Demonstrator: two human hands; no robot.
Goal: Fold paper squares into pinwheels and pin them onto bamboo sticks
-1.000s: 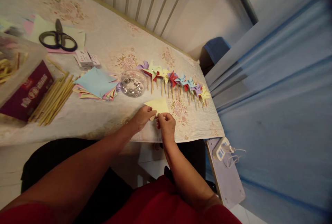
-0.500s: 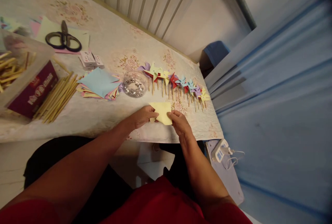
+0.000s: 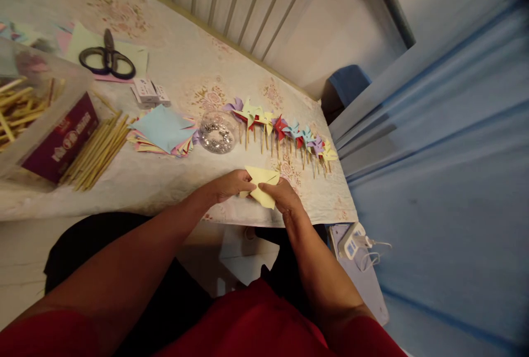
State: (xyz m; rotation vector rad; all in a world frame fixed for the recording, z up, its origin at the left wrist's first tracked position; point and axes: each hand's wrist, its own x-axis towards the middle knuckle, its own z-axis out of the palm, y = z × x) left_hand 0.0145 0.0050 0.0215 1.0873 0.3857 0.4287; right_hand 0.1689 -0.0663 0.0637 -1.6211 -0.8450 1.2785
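Observation:
A pale yellow paper square [image 3: 263, 187] is held over the table's near edge, its corners partly folded up. My left hand [image 3: 228, 185] pinches its left side and my right hand [image 3: 285, 197] pinches its right side. Just beyond my hands lies a row of several finished paper pinwheels [image 3: 285, 128] on wooden sticks. A round clear dish of silver pins [image 3: 216, 135] sits left of the row, and a stack of coloured paper squares [image 3: 163, 131] lies left of the dish.
A bundle of wooden sticks [image 3: 97, 150] lies beside a maroon box [image 3: 61, 139] inside a clear tub at the left. Black scissors [image 3: 107, 59] rest on paper at the back. The floral tablecloth [image 3: 173, 70] covers the table. A blue curtain [image 3: 446, 169] hangs right, with a white charger [image 3: 353, 241] below.
My right hand slid from the paper's near corner to its right side, and the flat yellow square now has corners bent up. The view shifted slightly.

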